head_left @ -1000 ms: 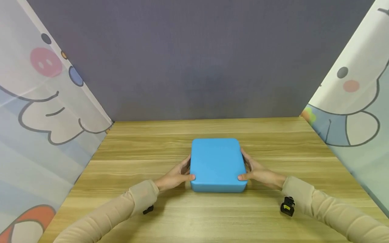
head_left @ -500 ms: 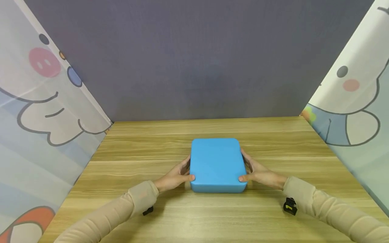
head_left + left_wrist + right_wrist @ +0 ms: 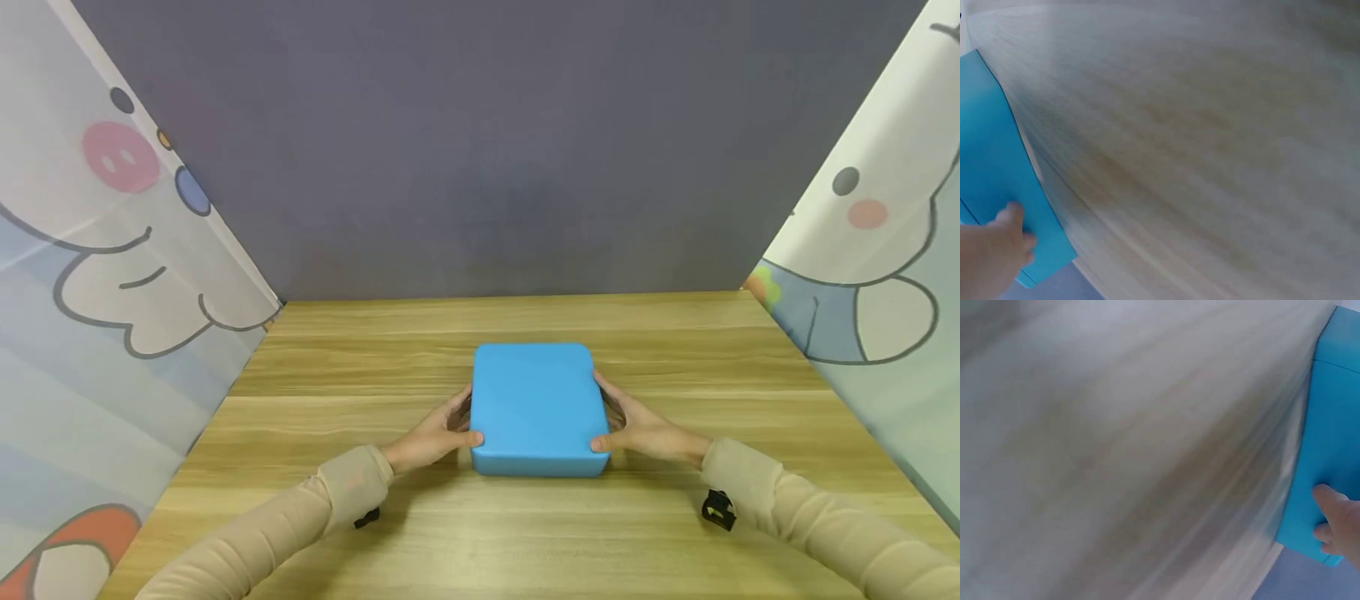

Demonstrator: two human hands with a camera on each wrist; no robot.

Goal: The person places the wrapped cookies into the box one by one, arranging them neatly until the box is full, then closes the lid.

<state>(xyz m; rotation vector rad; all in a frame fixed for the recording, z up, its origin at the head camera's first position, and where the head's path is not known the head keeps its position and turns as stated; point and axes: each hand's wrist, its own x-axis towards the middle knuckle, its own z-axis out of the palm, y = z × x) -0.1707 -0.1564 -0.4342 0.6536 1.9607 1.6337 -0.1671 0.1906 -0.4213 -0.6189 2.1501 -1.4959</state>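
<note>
A blue, square box [image 3: 537,400] with rounded corners sits on the wooden table. Its smooth top faces up, and a seam line runs round its side in the wrist views. At its left side my left hand [image 3: 433,435] holds it, thumb over the near left top edge and fingers along the side wall. My right hand [image 3: 647,431] grips the opposite side in the same way, its thumb on the near right edge. In the left wrist view, fingertips [image 3: 1013,215] touch the blue wall. Fingers [image 3: 1335,509] press on the box in the right wrist view too.
The wood-grain table [image 3: 360,350] stretches round the box on all sides. A dark grey panel [image 3: 495,150] rises behind its far edge. Curtains with cartoon prints hang at the left [image 3: 150,283] and right [image 3: 862,275]. Black wrist mounts show under both sleeves.
The box stays in place with both hands on it. My right thumb has shifted very slightly nearer to me along the edge, and the head view has moved a little.
</note>
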